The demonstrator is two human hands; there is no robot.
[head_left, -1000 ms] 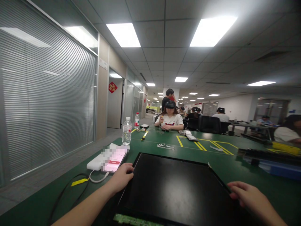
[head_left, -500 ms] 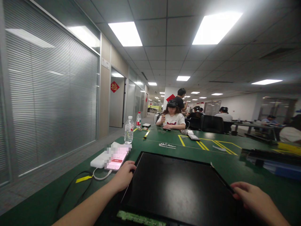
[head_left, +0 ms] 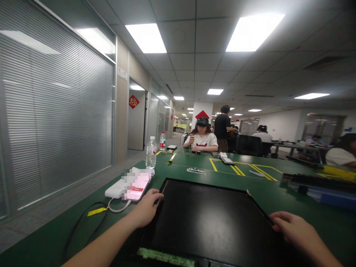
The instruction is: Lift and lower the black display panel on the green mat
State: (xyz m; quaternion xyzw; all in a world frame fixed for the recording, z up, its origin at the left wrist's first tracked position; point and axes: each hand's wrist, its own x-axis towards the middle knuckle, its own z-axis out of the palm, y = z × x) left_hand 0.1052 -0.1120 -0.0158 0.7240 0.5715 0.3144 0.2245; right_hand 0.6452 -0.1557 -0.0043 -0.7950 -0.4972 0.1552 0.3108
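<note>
A large black display panel (head_left: 211, 218) lies screen up in front of me, with a glare spot on its middle. Along its near edge runs a green circuit board (head_left: 167, 256). My left hand (head_left: 148, 207) pinches the panel's left edge, fingertips over the rim and a short thin piece of edge showing under them. At the opposite side, my right hand (head_left: 294, 228) grips the right edge between thumb and fingers. A small pale tab (head_left: 248, 192) sticks up near the far right corner. The panel's near part runs out of view.
Left of the panel are a phone (head_left: 139, 187), a white power bank (head_left: 115, 188) with a cable, and a black strap (head_left: 80, 218). Water bottles (head_left: 151, 152) stand beyond. Dark parts and a blue tray (head_left: 338, 198) sit at right. A co-worker (head_left: 204, 139) sits across the green table (head_left: 172, 174).
My left fingertips reach slightly further over the panel's edge. My right hand keeps its grip. The view has shifted a little, and a standing person in the background has moved right.
</note>
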